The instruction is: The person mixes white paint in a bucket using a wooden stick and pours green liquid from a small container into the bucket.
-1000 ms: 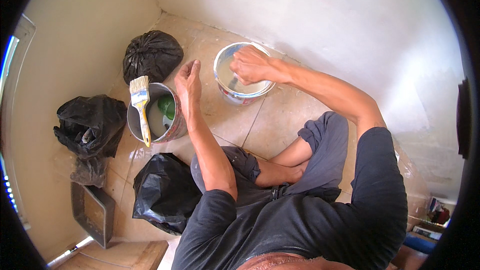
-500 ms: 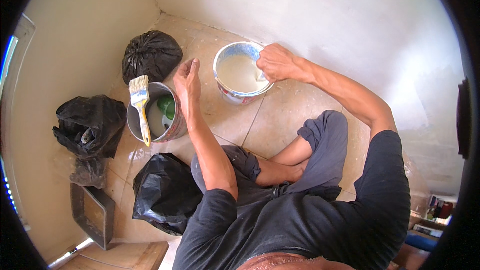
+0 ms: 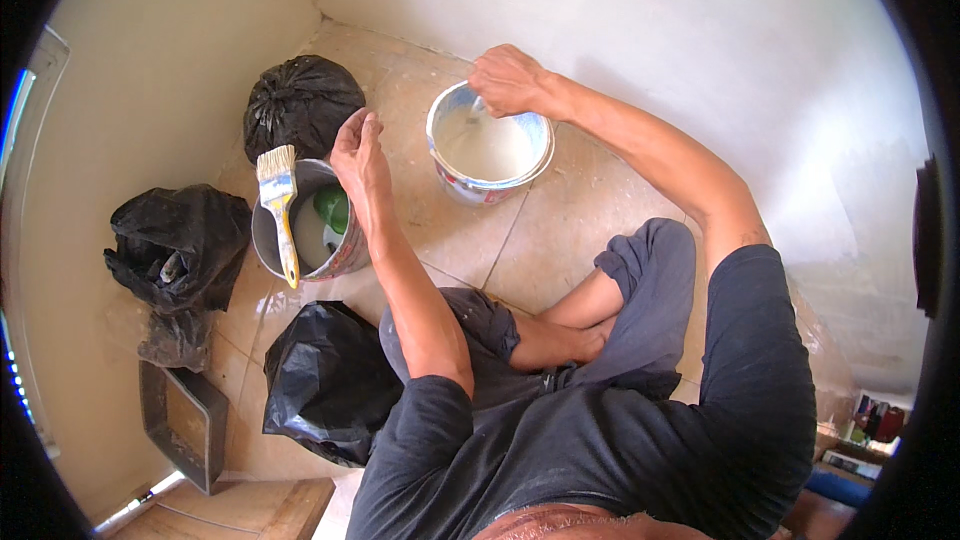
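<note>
Over the back rim of the white bucket (image 3: 480, 190), my right hand (image 3: 508, 82) grips a partly hidden pale tool (image 3: 476, 114) that dips into milky white liquid (image 3: 492, 150). My left hand (image 3: 362, 158) is raised beside the grey bucket (image 3: 348, 250), fingers curled together; I cannot make out whether anything is between them. A wide paintbrush (image 3: 278, 190) with a yellow-and-white handle lies across the grey bucket, which holds a green object (image 3: 330, 206) and cloudy liquid. A tied black bag (image 3: 298, 100) sits just behind my left hand.
More black bags lie at the left (image 3: 175, 240) and by my left knee (image 3: 325, 370). A grey angular tray (image 3: 210, 440) leans below them, near a wooden board (image 3: 240, 510). Walls meet behind the buckets on the tiled floor (image 3: 520, 250); assorted items (image 3: 875, 425) sit at the far right.
My right hand has moved right, then up and left to the bucket's back rim, keeping its grip. My left hand has shifted slightly up and left.
</note>
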A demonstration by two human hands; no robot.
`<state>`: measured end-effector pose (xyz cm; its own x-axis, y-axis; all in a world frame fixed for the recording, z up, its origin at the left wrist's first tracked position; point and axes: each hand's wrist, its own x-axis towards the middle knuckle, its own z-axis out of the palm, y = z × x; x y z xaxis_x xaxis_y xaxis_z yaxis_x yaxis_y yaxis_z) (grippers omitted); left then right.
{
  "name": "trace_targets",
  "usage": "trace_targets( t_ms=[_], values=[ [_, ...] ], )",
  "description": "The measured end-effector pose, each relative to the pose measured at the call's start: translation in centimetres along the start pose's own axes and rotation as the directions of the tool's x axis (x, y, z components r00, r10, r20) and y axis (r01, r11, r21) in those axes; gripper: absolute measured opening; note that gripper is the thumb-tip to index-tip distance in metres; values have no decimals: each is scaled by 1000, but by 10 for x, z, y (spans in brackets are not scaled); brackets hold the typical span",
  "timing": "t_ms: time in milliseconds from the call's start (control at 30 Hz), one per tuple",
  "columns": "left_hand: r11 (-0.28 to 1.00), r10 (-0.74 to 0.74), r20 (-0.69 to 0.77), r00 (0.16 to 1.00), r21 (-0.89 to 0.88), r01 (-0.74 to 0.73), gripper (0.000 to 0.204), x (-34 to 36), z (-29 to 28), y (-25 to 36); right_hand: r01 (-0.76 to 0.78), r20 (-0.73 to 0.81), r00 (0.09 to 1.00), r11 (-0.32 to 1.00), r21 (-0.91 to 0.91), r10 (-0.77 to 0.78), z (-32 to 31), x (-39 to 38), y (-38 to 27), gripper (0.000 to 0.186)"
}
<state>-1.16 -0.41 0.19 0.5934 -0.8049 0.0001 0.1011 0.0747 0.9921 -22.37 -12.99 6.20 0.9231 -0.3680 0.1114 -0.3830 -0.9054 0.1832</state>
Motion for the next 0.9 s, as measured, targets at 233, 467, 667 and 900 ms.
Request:
trace_targets(
  t_ms=[233, 467, 667, 900],
  values=[
    [999, 27, 15, 1000, -20, -27, 37, 6, 6, -4, -74, 139, 988, 997, 27, 70, -12, -58, -14, 10],
    [982, 71, -37, 997, 176, -64, 38, 20, -11, -19, 47, 154, 985, 983, 180, -75, -9, -12, -52, 12],
    [983, 40, -158, 987, 184, -10, 40, 11, 3, -21, -101, 112, 988, 995, -22, 103, 3, 11, -35, 22],
    [987, -14, -248, 969, 153, 54, 42, -11, -4, -21, -151, 242, 952, 975, -164, 188, -10, -26, -48, 24]
  ],
)
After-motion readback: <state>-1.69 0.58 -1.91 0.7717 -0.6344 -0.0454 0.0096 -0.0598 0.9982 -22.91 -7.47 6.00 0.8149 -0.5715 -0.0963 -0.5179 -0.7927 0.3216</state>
